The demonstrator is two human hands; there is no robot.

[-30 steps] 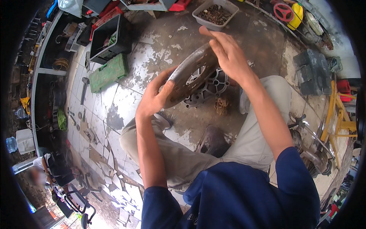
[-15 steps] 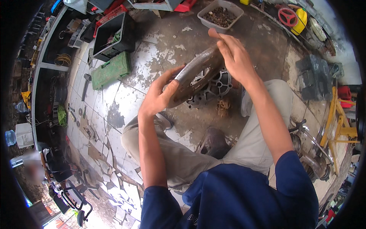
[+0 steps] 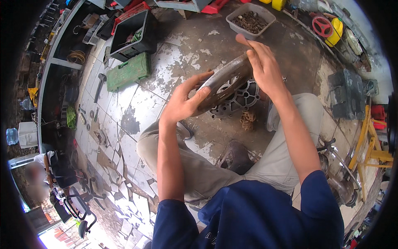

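Observation:
My left hand (image 3: 184,101) grips the near lower-left edge of a round, rusty metal disc (image 3: 226,85), thumb over its bright rim. My right hand (image 3: 265,68) holds its upper right edge, so the disc is tilted between them. Beyond and below it lies a metal casting (image 3: 248,95) with webbed openings, partly hidden by the disc. A tangled brown bundle (image 3: 247,121), which I cannot identify more closely, is on the stained floor (image 3: 170,58) just below the casting, between my bent legs.
Ahead are a tub of small parts (image 3: 249,24), a black crate (image 3: 126,41) and a green case (image 3: 128,72). A hammer (image 3: 99,85) lies left. A dark toolbox (image 3: 347,93) and yellow frame (image 3: 375,155) are right. Another person (image 3: 45,166) is at lower left.
My hands and the disc sit slightly further right and lower in the picture. The surroundings have shifted in a similar direction; both hands keep the same hold.

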